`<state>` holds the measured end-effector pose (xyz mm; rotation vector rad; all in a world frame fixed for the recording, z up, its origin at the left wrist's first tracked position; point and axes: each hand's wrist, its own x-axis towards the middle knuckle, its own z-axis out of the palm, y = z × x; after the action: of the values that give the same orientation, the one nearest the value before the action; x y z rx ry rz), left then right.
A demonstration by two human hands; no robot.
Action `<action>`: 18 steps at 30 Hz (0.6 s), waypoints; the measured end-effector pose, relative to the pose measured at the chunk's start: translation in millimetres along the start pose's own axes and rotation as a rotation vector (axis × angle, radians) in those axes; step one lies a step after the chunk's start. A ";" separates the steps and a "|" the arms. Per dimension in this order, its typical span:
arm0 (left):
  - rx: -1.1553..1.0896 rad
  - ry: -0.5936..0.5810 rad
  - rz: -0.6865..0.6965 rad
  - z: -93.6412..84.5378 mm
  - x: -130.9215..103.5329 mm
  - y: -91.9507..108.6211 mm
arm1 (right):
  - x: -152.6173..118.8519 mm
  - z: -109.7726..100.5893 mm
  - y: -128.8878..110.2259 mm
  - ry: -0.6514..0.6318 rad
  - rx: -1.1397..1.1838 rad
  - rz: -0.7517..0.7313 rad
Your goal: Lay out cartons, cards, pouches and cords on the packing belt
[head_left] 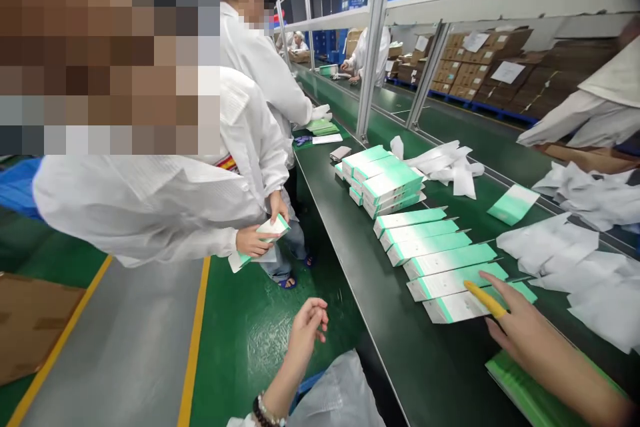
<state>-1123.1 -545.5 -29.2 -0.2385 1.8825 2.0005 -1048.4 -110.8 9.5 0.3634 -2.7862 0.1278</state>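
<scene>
My left hand (309,325) hangs in the air left of the table edge, its fingers curled in and nothing visible in them. Over the near end of a row of white and green cartons (443,247), my right hand (523,313) reaches in from the right with fingers stretched out. A yellow finger cot (485,299) covers one finger, which rests on or just above the nearest cartons. Several cartons lie side by side with flaps standing at their right ends. Green packs (525,390) lie partly beneath my right forearm.
Stacked cartons (383,177) stand farther along the dark table (345,233). White crumpled sheets (575,247) and a flat green-white piece (513,205) lie to the right. At left, a co-worker (165,207) holds a carton (273,229). Metal posts (375,47) rise behind the table.
</scene>
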 end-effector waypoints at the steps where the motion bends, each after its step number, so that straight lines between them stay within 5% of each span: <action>1: 0.028 0.004 0.041 2.0 4.9 3.9 | -1.9 -5.3 -0.4 -0.006 -0.015 0.000; 6: 0.284 -0.068 0.297 37.3 35.0 37.0 | -14.9 -36.2 -6.6 -0.022 -0.072 0.078; 13: 0.775 -0.262 0.799 126.2 103.7 108.4 | -18.4 -69.0 -57.8 -0.284 0.168 0.343; 18: 1.072 -0.361 0.854 171.1 149.7 134.8 | -5.5 -64.7 -74.0 -0.367 0.205 0.435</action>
<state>-1288.6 -356.9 53.6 1.2742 2.6738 0.9303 -1003.9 -172.4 72.0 -0.2042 -3.1826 0.4963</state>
